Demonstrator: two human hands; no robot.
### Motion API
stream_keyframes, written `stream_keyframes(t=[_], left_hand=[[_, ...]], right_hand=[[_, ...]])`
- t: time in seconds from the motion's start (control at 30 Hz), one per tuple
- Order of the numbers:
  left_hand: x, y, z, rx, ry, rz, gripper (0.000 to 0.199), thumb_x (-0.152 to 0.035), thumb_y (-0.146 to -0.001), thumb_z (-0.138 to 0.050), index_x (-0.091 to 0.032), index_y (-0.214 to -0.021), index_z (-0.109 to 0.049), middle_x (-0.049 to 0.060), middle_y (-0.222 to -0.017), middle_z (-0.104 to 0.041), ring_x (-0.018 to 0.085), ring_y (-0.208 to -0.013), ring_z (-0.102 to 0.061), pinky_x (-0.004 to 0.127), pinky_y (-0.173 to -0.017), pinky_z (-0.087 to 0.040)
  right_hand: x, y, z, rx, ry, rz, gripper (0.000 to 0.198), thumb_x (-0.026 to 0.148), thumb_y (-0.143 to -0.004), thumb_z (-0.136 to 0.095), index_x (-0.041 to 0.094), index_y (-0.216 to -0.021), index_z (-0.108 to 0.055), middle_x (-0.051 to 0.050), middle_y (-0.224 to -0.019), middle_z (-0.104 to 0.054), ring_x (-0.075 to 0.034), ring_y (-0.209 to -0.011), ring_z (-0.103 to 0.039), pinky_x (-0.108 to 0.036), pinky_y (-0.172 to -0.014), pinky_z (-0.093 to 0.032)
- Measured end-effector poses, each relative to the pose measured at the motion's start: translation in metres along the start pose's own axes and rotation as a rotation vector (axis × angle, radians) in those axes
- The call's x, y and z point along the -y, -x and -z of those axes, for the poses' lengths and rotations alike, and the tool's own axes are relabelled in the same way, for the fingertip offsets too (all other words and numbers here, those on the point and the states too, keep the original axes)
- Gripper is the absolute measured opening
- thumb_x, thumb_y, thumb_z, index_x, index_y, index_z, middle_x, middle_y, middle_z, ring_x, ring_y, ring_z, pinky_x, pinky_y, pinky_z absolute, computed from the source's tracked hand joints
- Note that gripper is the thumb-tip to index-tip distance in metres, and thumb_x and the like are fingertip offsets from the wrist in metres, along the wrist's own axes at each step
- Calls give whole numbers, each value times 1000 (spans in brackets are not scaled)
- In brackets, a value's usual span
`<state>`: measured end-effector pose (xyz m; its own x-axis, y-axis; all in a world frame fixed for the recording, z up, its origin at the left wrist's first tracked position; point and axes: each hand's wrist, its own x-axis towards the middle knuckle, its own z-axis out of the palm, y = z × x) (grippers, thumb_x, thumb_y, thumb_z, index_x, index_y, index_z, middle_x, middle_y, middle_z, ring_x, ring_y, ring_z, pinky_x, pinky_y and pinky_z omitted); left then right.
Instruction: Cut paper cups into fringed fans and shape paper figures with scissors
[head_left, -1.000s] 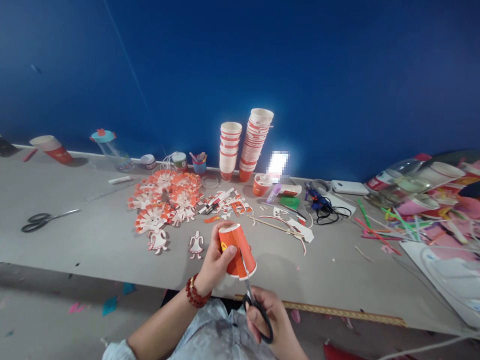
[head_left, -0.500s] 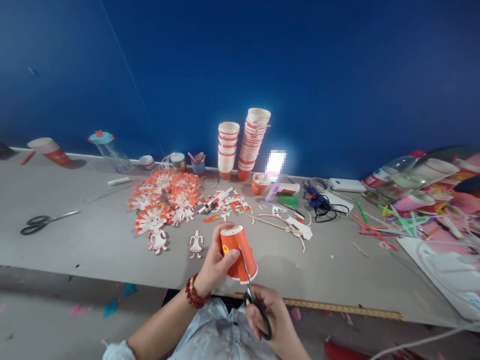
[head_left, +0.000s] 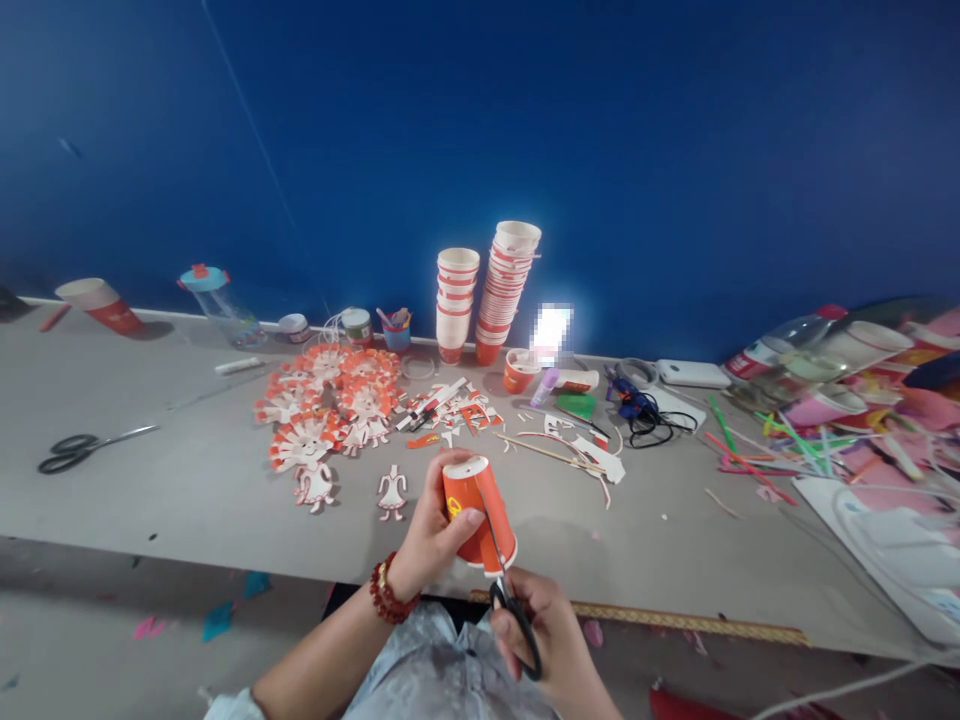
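Note:
My left hand is wrapped round a red paper cup, held upside down with its white base up and its rim towards me. In my right hand are black-handled scissors; their blades lie along the cup's side, running up from the rim. A cut line shows there beside the blades. Just beyond my left hand a paper doll body in a dress lies on the table. Several red-and-white paper dolls with fringed heads are grouped to its left.
Two tall stacks of paper cups stand by the blue wall. Paper scraps lie in front. A second pair of scissors rests at the left. Coloured straws, bottles and cups crowd the right, near a glue gun.
The scissors' blades have closed further along the cup's side, and the cut edge shows more plainly at the rim. Both hands stay in nearly the same place.

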<state>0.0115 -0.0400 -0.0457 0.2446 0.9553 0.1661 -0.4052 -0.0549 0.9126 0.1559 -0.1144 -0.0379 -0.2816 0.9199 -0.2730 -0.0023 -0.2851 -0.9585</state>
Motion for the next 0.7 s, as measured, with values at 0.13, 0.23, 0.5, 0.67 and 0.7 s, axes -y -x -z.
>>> stream_keyframes(t=[0.13, 0.23, 0.5, 0.67, 0.7], left_hand=[[0, 0, -1, -31, -47, -21, 56, -44, -80, -68, -25, -126, -44, 11, -121, -57, 27, -102, -59, 38, -84, -50], [0, 1, -1, -26, -49, -19, 57, -44, -79, -69, -25, -127, -45, 11, -119, -58, 28, -102, -59, 39, -84, -50], [0, 1, 0, -40, -72, -36, 56, -43, -79, -69, -24, -126, -46, 12, -121, -57, 30, -104, -58, 40, -85, -49], [-1, 1, 1, -36, -104, -49, 55, -42, -78, -69, -24, -125, -47, 11, -121, -56, 30, -106, -57, 42, -87, -49], [-2, 1, 2, -35, -104, -51, 55, -42, -78, -70, -24, -125, -47, 11, -121, -56, 31, -107, -57, 42, -87, -49]], right_hand=[[1, -2, -1, 18, -30, 22, 61, 78, -63, -64, 20, -61, -44, 8, -42, -42, -5, -30, -34, -17, -32, -26], [-1, -3, 0, -16, -19, 17, 62, 79, -62, -64, 19, -65, -47, 9, -44, -39, -4, -29, -33, -16, -31, -24], [7, -4, -1, -9, -4, -3, 61, 76, -60, -68, 19, -62, -46, 7, -44, -43, -5, -30, -37, -17, -32, -27], [9, -4, 1, -40, 25, -41, 61, 77, -57, -68, 21, -60, -44, 8, -41, -39, -5, -29, -33, -18, -31, -23], [8, -4, 1, -53, 38, -30, 62, 78, -57, -67, 21, -59, -43, 8, -41, -38, -5, -29, -32, -18, -31, -22]])
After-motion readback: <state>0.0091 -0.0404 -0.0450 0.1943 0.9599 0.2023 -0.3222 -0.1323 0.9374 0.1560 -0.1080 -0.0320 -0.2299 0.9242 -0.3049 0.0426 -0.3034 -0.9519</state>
